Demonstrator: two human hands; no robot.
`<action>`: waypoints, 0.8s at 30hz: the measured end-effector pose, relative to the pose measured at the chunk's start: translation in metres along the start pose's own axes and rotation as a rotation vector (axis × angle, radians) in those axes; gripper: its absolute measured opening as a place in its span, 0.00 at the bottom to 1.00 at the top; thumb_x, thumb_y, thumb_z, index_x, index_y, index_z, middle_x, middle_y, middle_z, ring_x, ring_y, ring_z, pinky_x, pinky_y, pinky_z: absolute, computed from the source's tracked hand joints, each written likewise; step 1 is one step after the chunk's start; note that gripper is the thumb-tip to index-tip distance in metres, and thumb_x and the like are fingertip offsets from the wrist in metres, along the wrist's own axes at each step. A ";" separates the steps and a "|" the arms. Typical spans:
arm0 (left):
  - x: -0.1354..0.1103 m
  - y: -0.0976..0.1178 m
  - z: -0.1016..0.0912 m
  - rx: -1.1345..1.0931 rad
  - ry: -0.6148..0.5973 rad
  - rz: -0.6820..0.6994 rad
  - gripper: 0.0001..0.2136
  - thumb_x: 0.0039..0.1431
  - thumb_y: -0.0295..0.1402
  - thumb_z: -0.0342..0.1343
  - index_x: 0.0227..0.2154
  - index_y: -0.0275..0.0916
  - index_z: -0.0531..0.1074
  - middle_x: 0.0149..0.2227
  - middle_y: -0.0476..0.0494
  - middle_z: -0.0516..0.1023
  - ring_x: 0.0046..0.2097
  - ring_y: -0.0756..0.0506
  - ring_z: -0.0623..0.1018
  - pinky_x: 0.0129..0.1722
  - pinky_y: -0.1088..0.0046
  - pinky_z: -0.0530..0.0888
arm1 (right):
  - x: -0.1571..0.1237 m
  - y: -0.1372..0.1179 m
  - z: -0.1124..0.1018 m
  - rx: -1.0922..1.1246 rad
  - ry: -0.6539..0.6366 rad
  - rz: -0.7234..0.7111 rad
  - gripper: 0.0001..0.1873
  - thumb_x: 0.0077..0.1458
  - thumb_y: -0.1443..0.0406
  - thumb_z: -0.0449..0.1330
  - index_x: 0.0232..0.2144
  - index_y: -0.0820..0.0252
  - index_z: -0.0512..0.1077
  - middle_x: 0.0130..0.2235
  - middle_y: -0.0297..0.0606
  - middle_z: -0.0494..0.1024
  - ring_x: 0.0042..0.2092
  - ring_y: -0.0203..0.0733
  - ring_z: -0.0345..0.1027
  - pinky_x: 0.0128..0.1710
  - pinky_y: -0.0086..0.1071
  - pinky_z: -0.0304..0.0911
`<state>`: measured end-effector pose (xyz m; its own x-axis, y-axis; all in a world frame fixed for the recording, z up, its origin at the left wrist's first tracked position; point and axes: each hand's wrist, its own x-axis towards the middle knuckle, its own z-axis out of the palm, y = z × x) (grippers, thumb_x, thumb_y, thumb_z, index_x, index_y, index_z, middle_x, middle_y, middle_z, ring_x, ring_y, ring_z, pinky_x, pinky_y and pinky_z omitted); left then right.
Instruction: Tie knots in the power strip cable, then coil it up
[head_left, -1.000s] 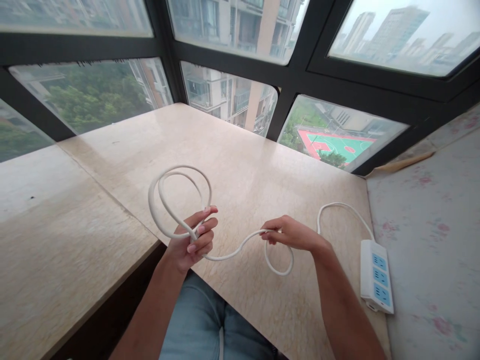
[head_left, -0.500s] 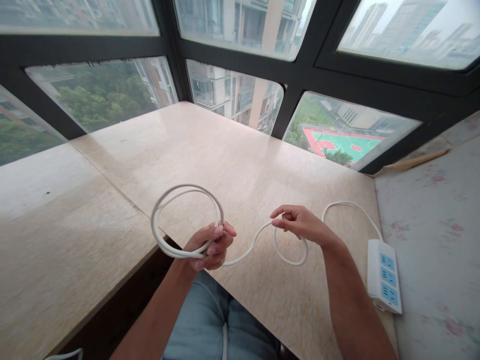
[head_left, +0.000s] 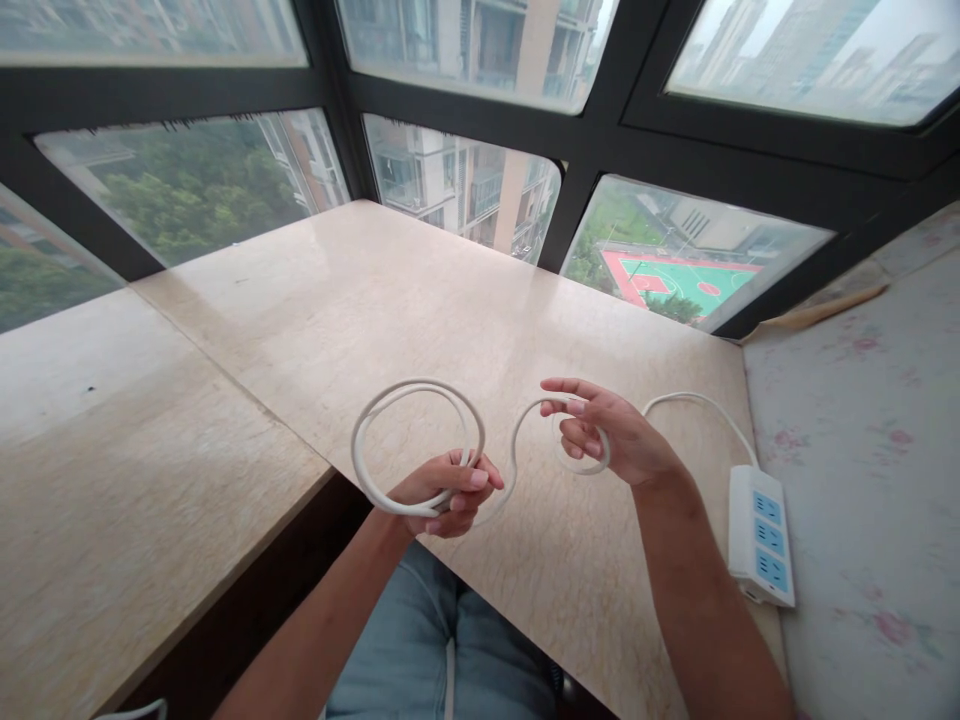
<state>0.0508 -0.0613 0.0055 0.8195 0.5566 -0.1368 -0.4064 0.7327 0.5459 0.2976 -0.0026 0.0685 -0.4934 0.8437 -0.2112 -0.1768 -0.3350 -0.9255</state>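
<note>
Lit by daylight through windows (head_left: pixel 461 190); soft glare cast on counter (head_left: pixel 465 325); edges stretched by wide lens; distant towers (head_left: pixel 810 50) washed out.

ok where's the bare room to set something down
Bare ledge lies between the windows and the looped white cable, and left of the seam, save a dark speck. Crowded: front centre, where the left hand and right hand hold the cable, and at right, with the power strip beside the wall.

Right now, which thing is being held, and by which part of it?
The white cable: the left grip holds its coiled loops at their lower right; the right grip holds it farther along, where a smaller loop begins.
</note>
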 end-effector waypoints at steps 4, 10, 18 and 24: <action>0.010 0.000 0.005 -0.008 -0.025 -0.132 0.07 0.55 0.31 0.61 0.36 0.34 0.77 0.17 0.55 0.65 0.10 0.56 0.62 0.07 0.84 0.57 | 0.001 0.002 0.015 0.077 -0.057 0.020 0.26 0.49 0.60 0.64 0.51 0.57 0.69 0.50 0.45 0.75 0.21 0.24 0.53 0.24 0.28 0.64; 0.022 -0.006 0.008 0.023 -0.025 -0.291 0.07 0.56 0.31 0.59 0.35 0.33 0.76 0.17 0.55 0.64 0.10 0.56 0.60 0.06 0.84 0.56 | -0.004 0.009 0.023 -0.040 -0.133 0.028 0.33 0.48 0.58 0.67 0.56 0.55 0.65 0.54 0.47 0.72 0.21 0.23 0.56 0.24 0.27 0.64; 0.030 -0.014 0.011 0.096 -0.114 -0.501 0.07 0.57 0.33 0.58 0.31 0.34 0.76 0.15 0.56 0.59 0.09 0.56 0.56 0.05 0.84 0.53 | 0.010 0.026 0.032 -0.406 -0.042 0.134 0.36 0.45 0.54 0.69 0.55 0.57 0.66 0.45 0.41 0.74 0.31 0.32 0.66 0.20 0.22 0.57; 0.028 -0.012 0.010 0.181 -0.194 -0.547 0.07 0.56 0.35 0.60 0.32 0.36 0.77 0.14 0.55 0.57 0.09 0.54 0.56 0.04 0.82 0.52 | 0.015 0.035 0.028 -0.519 -0.066 0.069 0.22 0.48 0.60 0.66 0.46 0.60 0.72 0.38 0.37 0.74 0.34 0.35 0.67 0.30 0.27 0.63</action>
<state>0.0830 -0.0581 0.0036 0.9558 0.0240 -0.2932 0.1556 0.8044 0.5734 0.2601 -0.0135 0.0419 -0.5443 0.7934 -0.2723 0.2951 -0.1227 -0.9475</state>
